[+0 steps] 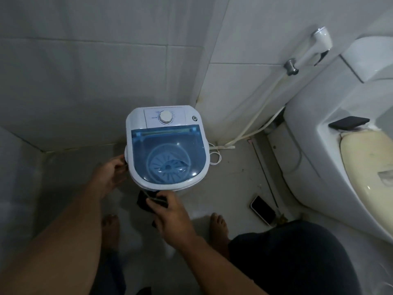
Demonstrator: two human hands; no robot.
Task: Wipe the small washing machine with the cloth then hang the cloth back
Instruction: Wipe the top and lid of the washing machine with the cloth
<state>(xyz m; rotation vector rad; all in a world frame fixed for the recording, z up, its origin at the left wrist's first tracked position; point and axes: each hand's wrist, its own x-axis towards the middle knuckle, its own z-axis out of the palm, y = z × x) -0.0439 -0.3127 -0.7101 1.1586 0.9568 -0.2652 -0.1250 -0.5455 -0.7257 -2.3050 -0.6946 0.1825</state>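
Here the small washing machine (167, 143) stands on the bathroom floor (234, 179) in the wall corner, near the centre of the view. The dark cloth (146, 200) is at 6 o'clock from the machine, just below its front edge, and the right hand (170, 218) has its grip closed on this cloth, fingers curled around it. The left hand (111, 173) is at 9 o'clock of the machine, touching its side; whether the fingers are bent around something there I cannot tell. Through the blue clear lid (168, 152) the tub shows only its round blue paddle (168, 165). A phone (262, 209) lies on the floor at 4 o'clock, the toilet (314, 150) at 3 o'clock.
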